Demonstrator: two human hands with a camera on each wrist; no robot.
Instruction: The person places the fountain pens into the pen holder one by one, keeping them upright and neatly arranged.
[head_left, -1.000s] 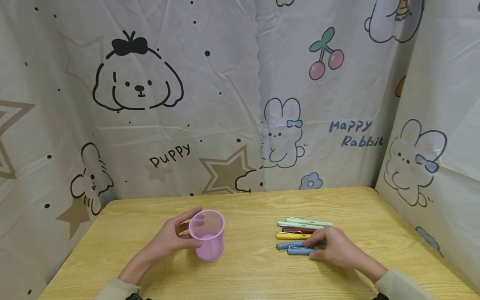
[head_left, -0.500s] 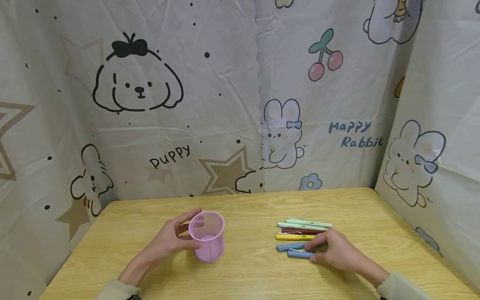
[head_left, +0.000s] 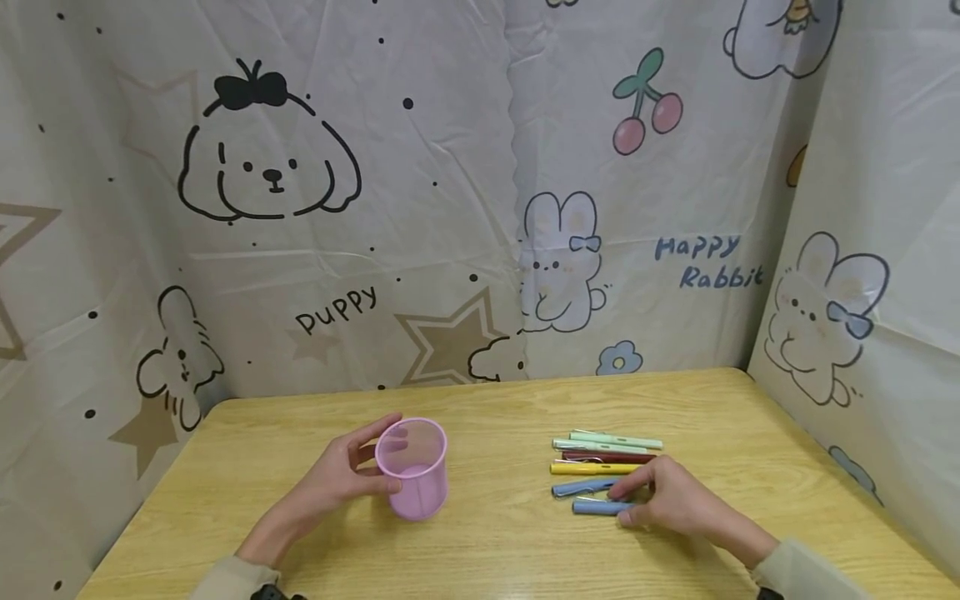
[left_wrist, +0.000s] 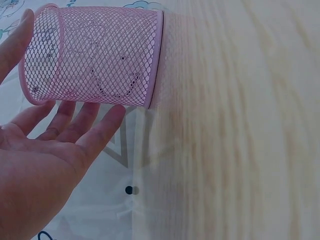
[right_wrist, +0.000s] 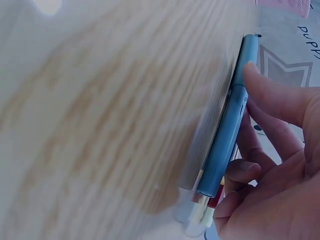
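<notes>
2 pale sleeves [head_left: 806, 571] reach in from the near edge. The right hand [head_left: 671, 498] has a narrow pinch on the nearer blue pen [head_left: 596, 507], thumb on its near side, fingers on its far side; I cannot tell whether that pen is clear of the wooden table [head_left: 495, 550]. The left hand [head_left: 337, 473] spreads wide around 1 pink mesh cup [head_left: 420, 496], thumb and fingers on opposite sides; the cup stands upright, well left of the pens. Just beyond the pinched pen lies the other blue pen [head_left: 581, 489], then 1 yellow pen [head_left: 588, 469], 1 dark red pen [head_left: 626, 458] and 2 pale green pens [head_left: 622, 440]: 6 pens, roughly side by side. Behind the table hangs a cloth [head_left: 450, 183] printed with 2 cherries [head_left: 629, 136] and 2 bow-wearing rabbits [head_left: 562, 292].
</notes>
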